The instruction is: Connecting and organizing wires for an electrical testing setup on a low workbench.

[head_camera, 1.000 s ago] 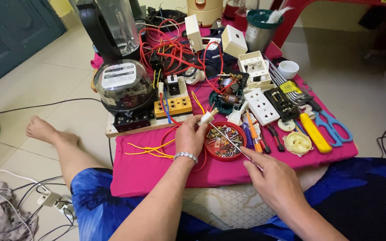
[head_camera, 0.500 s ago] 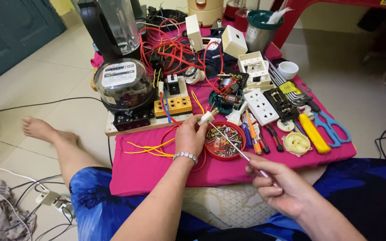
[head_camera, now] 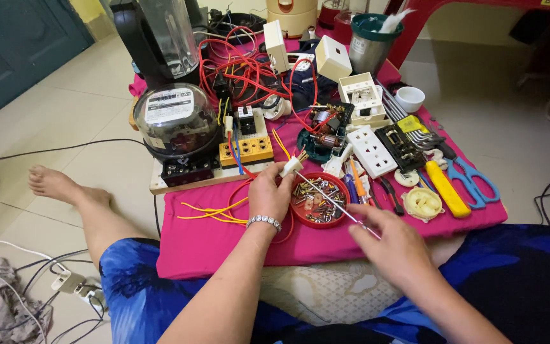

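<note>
Both forearms bare, no sleeves in view. Left hand [head_camera: 270, 194]: beaded silver-tone bracelet [head_camera: 263, 221] at the wrist, small round links, snug fit. Right hand [head_camera: 394, 241]: nothing worn at the wrist, no rings visible. Nails short, unpainted as far as can be seen. Lower body in loose fabric [head_camera: 141, 280], deep blue with lighter blue and black blotchy print, covering both thighs. Left foot [head_camera: 52, 185] bare.

Home floor: tiles [head_camera: 90, 108], blender [head_camera: 160, 44], electrical parts.
</note>
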